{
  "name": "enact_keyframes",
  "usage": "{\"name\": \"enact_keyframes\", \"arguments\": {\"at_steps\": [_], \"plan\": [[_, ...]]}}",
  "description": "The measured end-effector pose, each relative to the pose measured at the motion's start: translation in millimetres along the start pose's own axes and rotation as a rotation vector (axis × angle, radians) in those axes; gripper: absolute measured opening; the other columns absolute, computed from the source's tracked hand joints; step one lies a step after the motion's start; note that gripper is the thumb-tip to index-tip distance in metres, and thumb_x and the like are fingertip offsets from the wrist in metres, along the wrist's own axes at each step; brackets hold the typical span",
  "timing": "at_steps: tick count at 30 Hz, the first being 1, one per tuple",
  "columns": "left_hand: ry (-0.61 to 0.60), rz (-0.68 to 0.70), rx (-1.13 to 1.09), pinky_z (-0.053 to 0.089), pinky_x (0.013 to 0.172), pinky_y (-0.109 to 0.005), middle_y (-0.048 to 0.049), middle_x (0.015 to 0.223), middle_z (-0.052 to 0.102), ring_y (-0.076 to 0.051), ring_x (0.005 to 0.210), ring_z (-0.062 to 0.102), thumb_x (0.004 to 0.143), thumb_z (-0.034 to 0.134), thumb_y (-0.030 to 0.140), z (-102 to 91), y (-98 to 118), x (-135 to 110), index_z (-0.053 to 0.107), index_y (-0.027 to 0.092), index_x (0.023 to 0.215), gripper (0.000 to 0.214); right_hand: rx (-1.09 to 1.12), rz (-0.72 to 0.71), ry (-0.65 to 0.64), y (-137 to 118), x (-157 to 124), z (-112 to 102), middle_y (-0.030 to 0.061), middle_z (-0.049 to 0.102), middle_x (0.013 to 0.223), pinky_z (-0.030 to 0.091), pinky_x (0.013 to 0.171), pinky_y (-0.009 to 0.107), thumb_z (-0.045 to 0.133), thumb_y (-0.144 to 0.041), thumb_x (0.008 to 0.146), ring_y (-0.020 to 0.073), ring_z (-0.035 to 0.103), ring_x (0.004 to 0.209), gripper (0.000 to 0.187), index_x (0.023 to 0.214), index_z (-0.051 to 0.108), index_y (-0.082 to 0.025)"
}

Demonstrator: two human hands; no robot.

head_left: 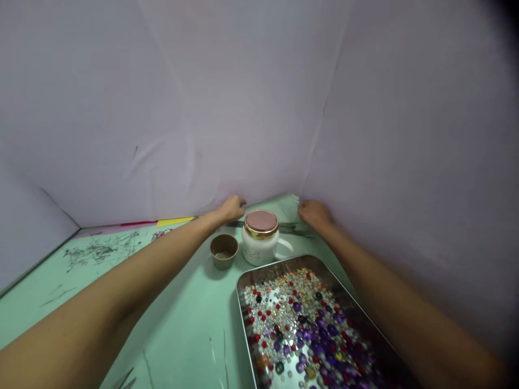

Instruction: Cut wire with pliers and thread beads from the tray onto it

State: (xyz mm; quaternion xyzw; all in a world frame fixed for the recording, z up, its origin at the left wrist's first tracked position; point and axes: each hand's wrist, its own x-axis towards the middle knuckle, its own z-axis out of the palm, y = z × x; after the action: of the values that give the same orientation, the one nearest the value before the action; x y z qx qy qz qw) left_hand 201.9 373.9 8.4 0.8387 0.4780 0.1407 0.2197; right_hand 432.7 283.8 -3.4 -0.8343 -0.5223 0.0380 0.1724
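At the far edge of the pale green table covering (279, 204), my right hand (314, 213) is closed at its far right corner, fingers pinched on the edge. My left hand (233, 209) lies at the back by the wall, its fingers curled; what they hold, if anything, is hidden. Between my hands stands a white mug (259, 248) with a pink, gold-rimmed lid, its handle to the right. A small brown cup (224, 251) sits left of the mug. Behind the mug lies a bundle of thin dark strands (298, 229), partly hidden.
A metal tray (244, 319) of mixed beads (312, 329) fills the front right. Thin wire pieces (101, 247) lie scattered at the left. Red and yellow strips (174, 221) run along the back edge. Pale fabric walls (243, 108) enclose the back and right. Pointed metal tips (125, 381) show at the bottom.
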Motion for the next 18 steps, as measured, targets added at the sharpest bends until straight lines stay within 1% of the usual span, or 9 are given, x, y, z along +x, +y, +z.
{"name": "enact_keyframes", "arguments": {"at_steps": [3, 5, 8, 9, 11, 12, 14, 16, 18], "plan": [[0.058, 0.128, 0.005, 0.033, 0.084, -0.025, -0.0078, 0.123, 0.047, -0.022, 0.109, 0.042, 0.065, 0.051, 0.011, 0.1, 19.8, 10.1, 0.046, 0.015, 0.119, 0.054, 0.068, -0.086, 0.010, 0.0, -11.2, -13.3, 0.0091, 0.064, 0.081, 0.035, 0.056, 0.023, 0.039, -0.023, 0.075, 0.0203, 0.057, 0.075, 0.026, 0.080, 0.064, -0.016], [0.052, 0.191, 0.008, 0.032, 0.086, -0.023, -0.0085, 0.129, 0.041, -0.021, 0.111, 0.040, 0.063, 0.051, 0.009, 1.2, 33.4, 16.0, 0.039, 0.014, 0.124, 0.063, 0.117, -0.132, 0.006, -0.2, -18.9, -19.3, 0.0055, 0.063, 0.073, 0.033, 0.053, 0.021, 0.039, -0.025, 0.075, 0.0176, 0.055, 0.069, 0.025, 0.076, 0.063, -0.017], [0.002, 0.238, 0.014, 0.035, 0.079, -0.022, -0.0111, 0.122, 0.048, -0.020, 0.102, 0.047, 0.059, 0.054, 0.008, 4.5, 48.2, 21.4, 0.040, 0.010, 0.123, 0.065, 0.180, -0.175, -0.007, -0.1, -26.3, -23.6, 0.0020, 0.061, 0.065, 0.030, 0.050, 0.021, 0.040, -0.026, 0.074, 0.0153, 0.053, 0.063, 0.024, 0.071, 0.062, -0.018], [-0.013, 0.244, 0.017, 0.037, 0.076, -0.022, -0.0112, 0.116, 0.053, -0.020, 0.097, 0.050, 0.059, 0.054, 0.008, 5.6, 51.1, 22.2, 0.043, 0.009, 0.121, 0.062, 0.198, -0.185, -0.012, 0.1, -27.3, -23.9, 0.0013, 0.060, 0.063, 0.030, 0.050, 0.021, 0.041, -0.026, 0.074, 0.0149, 0.052, 0.062, 0.023, 0.069, 0.061, -0.018], [-0.039, 0.252, 0.020, 0.038, 0.067, -0.022, -0.0086, 0.098, 0.062, -0.019, 0.083, 0.053, 0.062, 0.051, 0.008, 7.2, 53.9, 22.9, 0.054, 0.007, 0.109, 0.048, 0.230, -0.194, -0.015, 1.1, -27.6, -23.3, 0.0006, 0.058, 0.061, 0.029, 0.051, 0.021, 0.042, -0.026, 0.073, 0.0147, 0.051, 0.060, 0.022, 0.064, 0.060, -0.017], [-0.047, 0.254, 0.022, 0.038, 0.063, -0.023, -0.0065, 0.087, 0.065, -0.018, 0.077, 0.054, 0.064, 0.050, 0.009, 7.6, 54.1, 22.9, 0.059, 0.007, 0.101, 0.038, 0.246, -0.190, -0.011, 1.9, -27.3, -22.8, 0.0007, 0.057, 0.060, 0.029, 0.050, 0.021, 0.042, -0.027, 0.072, 0.0148, 0.051, 0.060, 0.022, 0.062, 0.060, -0.017], [-0.056, 0.257, 0.027, 0.037, 0.058, -0.023, -0.0026, 0.069, 0.063, -0.016, 0.067, 0.052, 0.068, 0.047, 0.011, 7.7, 52.7, 23.0, 0.065, 0.005, 0.082, 0.024, 0.280, -0.168, 0.011, 4.0, -26.3, -22.3, 0.0013, 0.056, 0.060, 0.029, 0.050, 0.022, 0.042, -0.028, 0.072, 0.0151, 0.051, 0.059, 0.023, 0.060, 0.058, -0.017], [-0.062, 0.257, 0.031, 0.038, 0.056, -0.024, -0.0006, 0.064, 0.060, -0.015, 0.063, 0.051, 0.071, 0.048, 0.015, 7.5, 50.1, 23.2, 0.065, 0.005, 0.074, 0.019, 0.320, -0.130, 0.045, 6.4, -25.0, -23.6, 0.0020, 0.057, 0.060, 0.029, 0.049, 0.022, 0.040, -0.030, 0.073, 0.0154, 0.051, 0.059, 0.025, 0.062, 0.058, -0.016], [-0.077, 0.258, 0.032, 0.042, 0.057, -0.025, -0.0007, 0.073, 0.060, -0.014, 0.066, 0.053, 0.075, 0.050, 0.022, 7.2, 47.1, 23.0, 0.061, 0.007, 0.080, 0.019, 0.360, -0.082, 0.077, 8.1, -23.0, -27.5, 0.0028, 0.057, 0.060, 0.030, 0.049, 0.022, 0.038, -0.030, 0.074, 0.0153, 0.051, 0.058, 0.026, 0.066, 0.059, -0.016]]}}
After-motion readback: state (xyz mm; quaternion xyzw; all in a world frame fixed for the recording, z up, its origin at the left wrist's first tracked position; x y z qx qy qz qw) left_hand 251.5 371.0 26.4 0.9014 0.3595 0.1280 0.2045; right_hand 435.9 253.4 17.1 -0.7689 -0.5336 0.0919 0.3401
